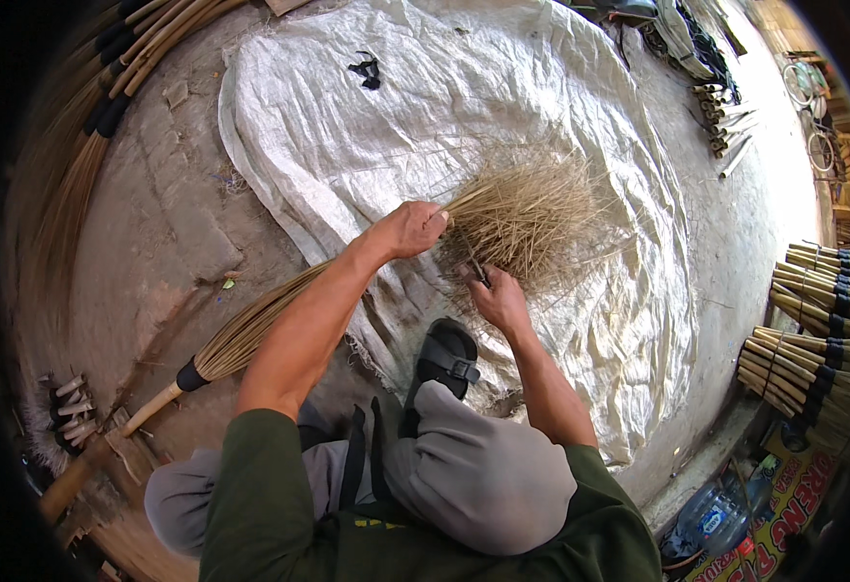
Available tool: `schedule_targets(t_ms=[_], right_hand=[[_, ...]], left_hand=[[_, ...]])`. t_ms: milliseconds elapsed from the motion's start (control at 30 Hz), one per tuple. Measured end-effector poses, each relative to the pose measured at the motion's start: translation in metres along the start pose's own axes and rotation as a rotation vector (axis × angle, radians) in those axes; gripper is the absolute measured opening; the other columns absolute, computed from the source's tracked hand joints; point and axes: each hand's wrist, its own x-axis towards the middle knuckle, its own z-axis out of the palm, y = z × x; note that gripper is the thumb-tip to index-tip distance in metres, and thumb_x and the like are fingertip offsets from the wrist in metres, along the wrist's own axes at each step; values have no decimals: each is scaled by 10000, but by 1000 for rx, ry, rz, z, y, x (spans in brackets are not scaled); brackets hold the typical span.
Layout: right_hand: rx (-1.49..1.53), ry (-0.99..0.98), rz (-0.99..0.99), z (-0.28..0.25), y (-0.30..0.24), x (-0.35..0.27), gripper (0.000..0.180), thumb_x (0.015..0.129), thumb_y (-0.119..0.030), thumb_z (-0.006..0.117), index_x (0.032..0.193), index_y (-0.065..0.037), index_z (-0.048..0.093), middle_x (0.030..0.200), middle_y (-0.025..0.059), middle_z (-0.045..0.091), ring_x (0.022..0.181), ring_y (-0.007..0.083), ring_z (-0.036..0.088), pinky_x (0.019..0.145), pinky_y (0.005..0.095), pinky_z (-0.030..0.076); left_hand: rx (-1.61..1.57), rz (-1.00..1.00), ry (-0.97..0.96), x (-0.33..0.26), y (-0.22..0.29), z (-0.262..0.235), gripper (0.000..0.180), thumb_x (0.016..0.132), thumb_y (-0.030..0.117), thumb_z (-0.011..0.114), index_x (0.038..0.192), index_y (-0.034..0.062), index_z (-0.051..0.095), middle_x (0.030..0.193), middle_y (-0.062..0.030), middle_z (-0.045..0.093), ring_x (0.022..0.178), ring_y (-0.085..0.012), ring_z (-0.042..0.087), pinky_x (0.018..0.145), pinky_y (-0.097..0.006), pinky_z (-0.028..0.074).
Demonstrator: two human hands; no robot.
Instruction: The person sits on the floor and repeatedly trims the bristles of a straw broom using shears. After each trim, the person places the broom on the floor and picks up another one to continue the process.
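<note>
Clearly inside sheet edges, left hand grips bristles.

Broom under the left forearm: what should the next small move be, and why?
Probably a short stroke of the small dark tool along the straw just past the left hand. That hand is closed around strands, and the right hand holds the tool at the straw's near edge. The broom lies beneath the left forearm.
</note>
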Motion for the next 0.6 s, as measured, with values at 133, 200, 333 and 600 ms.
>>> schedule_targets(t_ms=[133, 200, 333, 600], right_hand=[[17, -11, -88, -1, 5, 1, 687, 933, -675, 563, 1101, -21, 689, 973, 287, 713, 1003, 465, 680, 887, 534, 501], [-50, -26, -85, -2, 2, 3, 715, 934, -685, 551, 1130, -10, 679, 1010, 296, 712, 1028, 470, 674, 906, 529, 500], [-75, -65, -74, -8, -3, 6, 725, 931, -682, 556, 1116, 8, 678, 1014, 306, 708, 1032, 478, 670, 911, 527, 502], [6, -55, -119, -12, -5, 5, 649, 936, -629, 590, 1111, -11, 684, 1003, 292, 708, 1008, 472, 670, 895, 528, 504]], left_hand=[[-44, -36, -85, -1, 4, -3, 389, 1011, 334, 482, 940, -23, 621, 776, -250, 608, 708, -314, 569, 725, -458, 482], [-75, -37, -101, -1, 6, -3, 389, 1009, 333, 485, 937, -24, 621, 757, -231, 602, 699, -284, 552, 717, -448, 479], [-79, -41, -105, -1, 7, -3, 395, 1008, 333, 485, 921, -28, 621, 729, -210, 592, 684, -265, 520, 710, -444, 474], [-74, -17, -78, 0, 0, -4, 404, 1007, 333, 479, 894, -33, 605, 727, -219, 596, 676, -284, 528, 699, -444, 473]])
